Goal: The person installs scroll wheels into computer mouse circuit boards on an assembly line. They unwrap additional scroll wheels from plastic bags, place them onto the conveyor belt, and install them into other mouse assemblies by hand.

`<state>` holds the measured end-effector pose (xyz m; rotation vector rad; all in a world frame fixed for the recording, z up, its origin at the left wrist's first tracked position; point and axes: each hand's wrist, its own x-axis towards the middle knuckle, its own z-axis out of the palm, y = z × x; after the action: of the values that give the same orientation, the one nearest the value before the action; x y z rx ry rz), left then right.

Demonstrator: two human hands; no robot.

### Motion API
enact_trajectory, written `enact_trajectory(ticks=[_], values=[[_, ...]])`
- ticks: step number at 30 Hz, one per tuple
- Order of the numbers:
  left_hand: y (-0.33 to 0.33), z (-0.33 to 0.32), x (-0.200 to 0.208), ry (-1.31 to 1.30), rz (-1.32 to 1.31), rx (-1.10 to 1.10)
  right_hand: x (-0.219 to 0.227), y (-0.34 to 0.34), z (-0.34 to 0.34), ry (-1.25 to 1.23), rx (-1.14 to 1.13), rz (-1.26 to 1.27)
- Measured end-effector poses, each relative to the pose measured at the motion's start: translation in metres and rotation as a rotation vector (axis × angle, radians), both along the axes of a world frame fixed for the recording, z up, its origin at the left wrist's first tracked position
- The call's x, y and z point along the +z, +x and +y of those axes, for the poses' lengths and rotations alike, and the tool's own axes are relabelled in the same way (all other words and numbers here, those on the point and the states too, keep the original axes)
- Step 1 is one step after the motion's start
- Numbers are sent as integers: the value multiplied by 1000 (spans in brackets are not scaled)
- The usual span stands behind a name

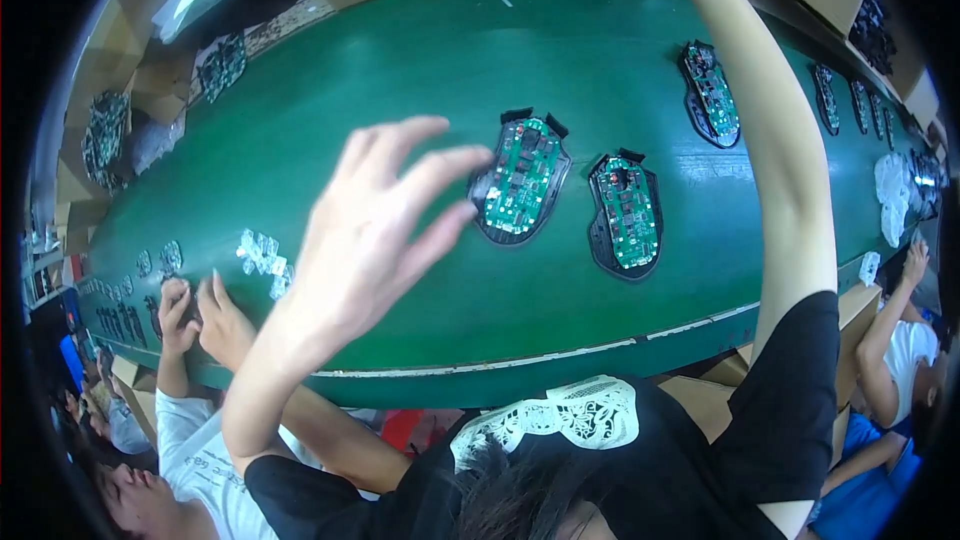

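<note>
My left hand (375,205), slightly blurred, has its fingers apart. Its index finger and thumb reach the left edge of a black shell with a green circuit board (525,180) in it; whether they touch it I cannot tell. Nothing shows between them. To the right lies a second black shell with a circuit board (630,212). My right forearm stretches up past the top edge, so that hand is out of sight. Beside this arm, farther back, is a third shell with a board (712,95).
The green table (420,70) carries more shells (826,100) in a row at far right. Stacks of circuit boards (105,135) stand at left by cardboard boxes. A co-worker's hands (215,320) handle parts near clear plastic pieces (262,252). A white plastic bag (892,198) lies at right, near another person.
</note>
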<state>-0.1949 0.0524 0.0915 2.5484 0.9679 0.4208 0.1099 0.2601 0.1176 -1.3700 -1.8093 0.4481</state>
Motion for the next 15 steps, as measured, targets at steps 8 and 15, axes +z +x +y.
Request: enact_trajectory(ticks=[8, 15], values=[[-21, 13, -4, 387, 95, 197, -107, -114, -283, 154, 589, -495], [-6, -4, -23, 495, 86, 66, -105, -113, -297, 36, 617, -404]])
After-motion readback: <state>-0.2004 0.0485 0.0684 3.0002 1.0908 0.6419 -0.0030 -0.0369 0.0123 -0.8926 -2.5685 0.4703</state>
